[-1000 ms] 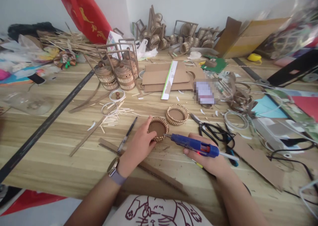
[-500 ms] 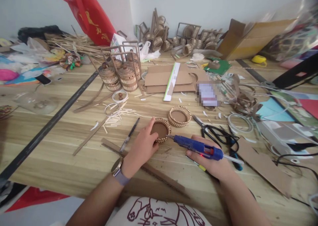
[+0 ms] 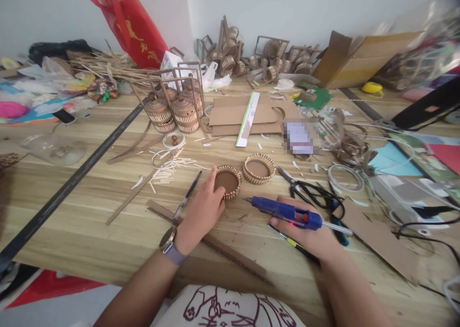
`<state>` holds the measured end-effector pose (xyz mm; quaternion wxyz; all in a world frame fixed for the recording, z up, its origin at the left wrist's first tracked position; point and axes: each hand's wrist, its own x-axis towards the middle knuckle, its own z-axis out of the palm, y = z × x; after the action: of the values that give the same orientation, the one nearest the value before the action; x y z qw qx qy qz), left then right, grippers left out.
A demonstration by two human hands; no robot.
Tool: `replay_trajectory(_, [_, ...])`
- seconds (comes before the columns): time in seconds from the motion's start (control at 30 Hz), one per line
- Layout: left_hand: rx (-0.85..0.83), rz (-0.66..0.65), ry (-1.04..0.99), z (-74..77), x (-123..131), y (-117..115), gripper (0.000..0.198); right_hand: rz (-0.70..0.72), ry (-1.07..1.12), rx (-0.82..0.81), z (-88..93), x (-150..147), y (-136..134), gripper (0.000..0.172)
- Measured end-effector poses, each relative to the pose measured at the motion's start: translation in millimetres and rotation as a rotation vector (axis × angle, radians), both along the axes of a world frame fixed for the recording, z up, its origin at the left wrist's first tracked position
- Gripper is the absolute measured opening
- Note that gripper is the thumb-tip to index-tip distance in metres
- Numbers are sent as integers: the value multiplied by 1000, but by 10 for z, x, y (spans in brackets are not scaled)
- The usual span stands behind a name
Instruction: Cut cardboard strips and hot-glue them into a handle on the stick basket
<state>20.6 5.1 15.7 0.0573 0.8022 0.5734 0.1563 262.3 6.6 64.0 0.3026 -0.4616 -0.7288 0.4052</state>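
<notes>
My left hand (image 3: 205,203) grips the near left side of a small round basket (image 3: 227,182), which has a brown cardboard floor and a wall of short wooden sticks. My right hand (image 3: 300,231) is closed around a blue hot glue gun (image 3: 287,212) with a clear glue stick at its back. The gun's tip points left, just right of the basket and apart from it. A second round basket (image 3: 258,169) of the same make sits behind and to the right. Below the glue gun lies a cutter with a black and yellow handle (image 3: 294,244), partly hidden by my right hand.
Black scissors (image 3: 309,190) lie right of the baskets. A pen (image 3: 187,195) and a long cardboard strip (image 3: 237,257) are near my left arm. Loose sticks (image 3: 165,174) lie left. Lidded baskets in frames (image 3: 185,114), cardboard sheets (image 3: 230,114) and a box (image 3: 359,59) stand farther back.
My left hand and the basket in it have shifted left and slightly away from me, so the glue gun's tip is now apart from the basket's rim. The right hand has barely moved.
</notes>
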Motion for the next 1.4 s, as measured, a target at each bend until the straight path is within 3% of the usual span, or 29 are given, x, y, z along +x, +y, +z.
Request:
replay_trajectory(0.37, [85,95,58,-59,-55,69,5,24,-7,52,-24,10,-6,36])
replay_trajectory(0.5, [89,122,24,-96,-86,76,24,24,-4,42,-13,18,-8,36])
replay_trajectory(0.63, [207,188,-12,27,-50,38,46,-30,42,23,-87,114,-15,34])
replay_trajectory(0.7, [246,137,-45,154,17,45,37,-137,96,3,-150,179,-22,30])
replay_trajectory(0.8, [205,-58,-32,342,204,136,22,-398,199,-33,-230,247,-23,24])
replay_trajectory(0.9, [101,-170,22,420,456,318,23,-568,290,-21,-283,283,3,24])
replay_trajectory(1.07, [-30,-225,80,320,749,617,33,-597,294,7,-342,364,74,27])
replay_trajectory(1.17, [-29,-242,70,318,776,646,29,-584,283,-33,-349,402,73,27])
replay_trajectory(1.27, [-46,-225,-26,436,714,515,23,-546,289,-32,-321,395,27,24])
replay_trajectory(1.4, [-186,-122,-440,594,563,199,4,-527,372,-54,-248,327,-63,24])
